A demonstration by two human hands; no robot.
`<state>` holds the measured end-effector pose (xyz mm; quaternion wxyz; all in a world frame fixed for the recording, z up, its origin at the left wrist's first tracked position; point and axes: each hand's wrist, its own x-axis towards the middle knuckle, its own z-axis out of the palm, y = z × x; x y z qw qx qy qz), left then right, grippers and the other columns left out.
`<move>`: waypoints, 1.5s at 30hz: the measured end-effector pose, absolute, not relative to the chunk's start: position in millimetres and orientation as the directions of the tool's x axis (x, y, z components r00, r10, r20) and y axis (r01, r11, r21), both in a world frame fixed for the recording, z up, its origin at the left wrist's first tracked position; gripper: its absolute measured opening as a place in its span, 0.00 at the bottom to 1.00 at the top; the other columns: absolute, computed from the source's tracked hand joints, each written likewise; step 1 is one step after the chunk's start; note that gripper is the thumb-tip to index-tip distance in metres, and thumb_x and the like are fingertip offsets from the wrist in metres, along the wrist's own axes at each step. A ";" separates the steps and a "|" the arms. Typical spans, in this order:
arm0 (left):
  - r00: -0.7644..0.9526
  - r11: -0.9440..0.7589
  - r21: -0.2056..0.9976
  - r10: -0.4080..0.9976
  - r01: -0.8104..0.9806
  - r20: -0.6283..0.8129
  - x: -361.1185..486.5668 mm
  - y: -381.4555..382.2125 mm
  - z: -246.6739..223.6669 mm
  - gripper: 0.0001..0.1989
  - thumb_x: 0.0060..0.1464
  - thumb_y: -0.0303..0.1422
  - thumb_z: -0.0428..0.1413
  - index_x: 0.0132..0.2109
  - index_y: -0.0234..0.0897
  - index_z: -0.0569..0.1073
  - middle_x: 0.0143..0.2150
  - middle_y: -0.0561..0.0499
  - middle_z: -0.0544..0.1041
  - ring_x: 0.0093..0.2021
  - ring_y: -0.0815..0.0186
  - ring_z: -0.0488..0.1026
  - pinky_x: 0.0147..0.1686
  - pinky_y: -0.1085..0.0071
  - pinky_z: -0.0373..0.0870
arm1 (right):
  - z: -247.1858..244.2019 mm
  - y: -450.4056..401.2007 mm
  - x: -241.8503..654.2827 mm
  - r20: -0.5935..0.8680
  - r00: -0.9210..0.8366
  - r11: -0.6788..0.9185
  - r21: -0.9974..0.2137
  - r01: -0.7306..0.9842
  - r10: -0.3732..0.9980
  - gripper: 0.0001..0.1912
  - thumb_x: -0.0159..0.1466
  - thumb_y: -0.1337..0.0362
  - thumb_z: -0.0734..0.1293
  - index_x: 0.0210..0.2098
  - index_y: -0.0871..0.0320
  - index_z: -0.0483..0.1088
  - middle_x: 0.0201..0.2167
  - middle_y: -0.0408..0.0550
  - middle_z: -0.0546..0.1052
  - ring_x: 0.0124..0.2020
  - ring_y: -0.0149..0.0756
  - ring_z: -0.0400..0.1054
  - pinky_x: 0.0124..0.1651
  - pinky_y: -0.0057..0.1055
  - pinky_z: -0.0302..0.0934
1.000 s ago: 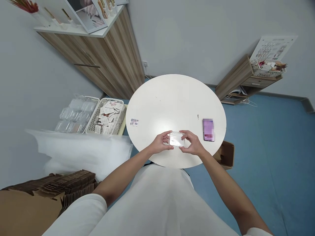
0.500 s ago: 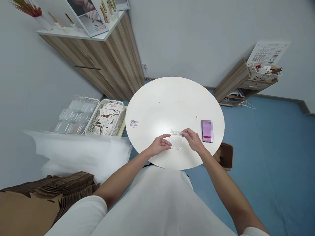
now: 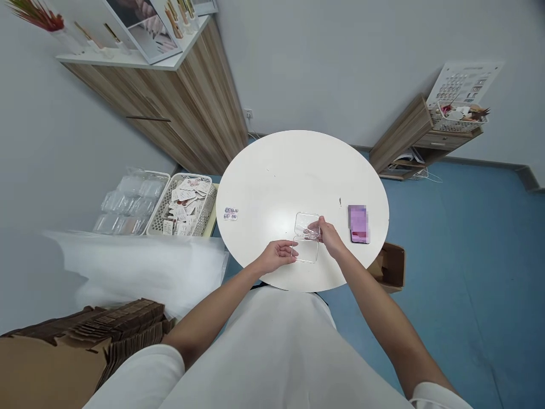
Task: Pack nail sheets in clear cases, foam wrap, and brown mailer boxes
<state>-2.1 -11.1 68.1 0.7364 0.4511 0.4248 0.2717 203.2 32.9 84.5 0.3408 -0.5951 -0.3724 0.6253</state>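
A clear plastic box (image 3: 305,250) with its lid (image 3: 307,222) swung up and back lies over the white round table (image 3: 293,165), near its front edge. My left hand (image 3: 279,255) grips the left side of the box's lower half between thumb and fingers. At the right, my right hand (image 3: 326,234) holds the lid close to the hinge, and some of its fingers show through the clear plastic. A small card with purple patterned pieces (image 3: 230,214) lies at the table's left edge.
A phone (image 3: 359,224) and a tiny dark item (image 3: 340,201) lie on the table's right side. Left of the table are a basket of cards (image 3: 187,204), stacked clear boxes (image 3: 131,199), white wrapping sheets (image 3: 145,264) and folded cardboard (image 3: 123,326). An open carton (image 3: 389,267) stands at right.
The clear box's lid has swung further open, away from me, and now lies spread behind the lower half. My right hand has moved slightly with it; my left hand keeps its grip.
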 end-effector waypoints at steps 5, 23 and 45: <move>0.429 0.465 0.885 0.806 -0.032 -0.408 0.7 -14.2 60.5 0.27 0.40 0.35 0.63 0.49 0.34 0.68 0.37 0.46 0.75 0.35 0.68 0.73 0.42 0.64 0.69 | 74.4 -1.4 200.0 -0.384 0.063 -0.385 -0.923 -0.007 0.921 0.25 0.58 0.45 0.55 0.49 0.52 0.61 0.45 0.51 0.69 0.37 0.36 0.69 0.38 0.34 0.64; 0.192 0.476 0.857 0.838 0.198 -0.510 13.0 -8.7 -5.1 0.26 0.45 0.26 0.57 0.53 0.36 0.62 0.42 0.47 0.69 0.34 0.72 0.70 0.41 0.67 0.67 | 1.8 -20.5 191.9 -0.402 0.090 -0.412 -0.878 0.243 0.911 0.29 0.50 0.61 0.63 0.53 0.53 0.61 0.34 0.43 0.65 0.30 0.30 0.61 0.42 0.36 0.62; 0.164 0.320 0.749 0.855 0.580 -0.492 38.2 12.3 -6.8 0.22 0.47 0.31 0.52 0.51 0.38 0.65 0.45 0.46 0.65 0.40 0.66 0.65 0.41 0.70 0.64 | -26.3 -5.8 197.6 -0.386 0.089 -0.381 -0.798 0.467 0.918 0.28 0.50 0.65 0.63 0.52 0.57 0.60 0.41 0.49 0.67 0.37 0.35 0.63 0.39 0.34 0.63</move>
